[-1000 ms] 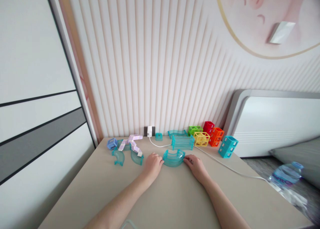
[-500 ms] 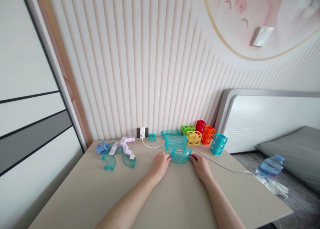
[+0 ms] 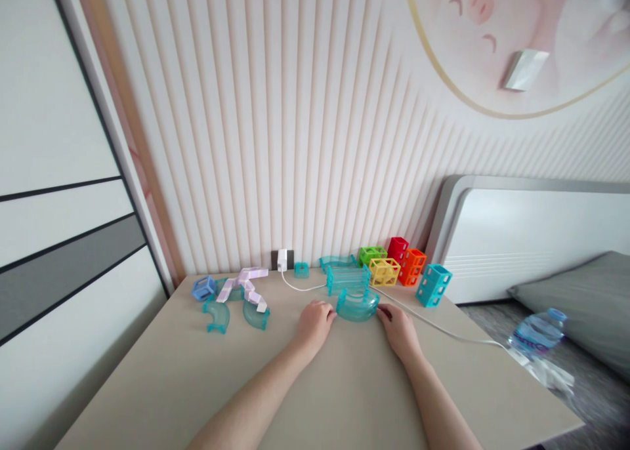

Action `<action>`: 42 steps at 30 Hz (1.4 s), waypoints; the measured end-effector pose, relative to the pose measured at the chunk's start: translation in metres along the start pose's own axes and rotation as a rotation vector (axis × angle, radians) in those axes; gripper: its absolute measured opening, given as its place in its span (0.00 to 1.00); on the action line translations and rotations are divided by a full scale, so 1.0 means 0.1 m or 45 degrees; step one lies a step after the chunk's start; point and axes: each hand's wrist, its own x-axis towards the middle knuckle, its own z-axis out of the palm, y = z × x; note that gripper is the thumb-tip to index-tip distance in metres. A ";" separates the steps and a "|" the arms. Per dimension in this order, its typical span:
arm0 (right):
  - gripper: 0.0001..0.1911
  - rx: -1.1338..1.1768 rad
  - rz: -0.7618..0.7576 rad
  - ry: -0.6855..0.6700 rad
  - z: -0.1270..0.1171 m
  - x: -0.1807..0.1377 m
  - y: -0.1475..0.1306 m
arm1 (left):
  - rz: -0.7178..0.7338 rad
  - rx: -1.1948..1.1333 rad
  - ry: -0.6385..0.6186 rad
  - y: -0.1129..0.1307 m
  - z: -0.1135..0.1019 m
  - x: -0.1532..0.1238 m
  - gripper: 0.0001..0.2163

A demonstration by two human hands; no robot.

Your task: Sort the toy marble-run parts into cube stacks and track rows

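A translucent teal curved track piece (image 3: pixel 357 307) lies on the table between my two hands, its ends turned toward the wall. My left hand (image 3: pixel 315 324) rests on the tabletop just left of it, fingers curled together with nothing visible in them. On the other side, my right hand (image 3: pixel 398 327) is closed too, its fingertips at or very close to the piece's right edge; whether they touch it I cannot tell. Directly behind stands a teal ribbed block (image 3: pixel 348 280), very near the curved piece.
Farther back right are yellow (image 3: pixel 384 272), green (image 3: pixel 373 254), red (image 3: pixel 398 247), orange (image 3: pixel 412 267) and blue (image 3: pixel 434 285) frame blocks. At left lie lilac pieces (image 3: pixel 249 283), more teal curves (image 3: pixel 217 317) and a blue block (image 3: pixel 203 288). A white cable (image 3: pixel 445 330) crosses the table (image 3: pixel 344 397).
The whole view has shifted slightly as the head camera moved. Both hands and the track pieces keep their places on the table.
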 end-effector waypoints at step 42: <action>0.24 0.251 -0.745 -0.532 1.37 -0.44 -2.04 | 0.009 0.201 0.228 -1.30 -0.87 -1.06 0.24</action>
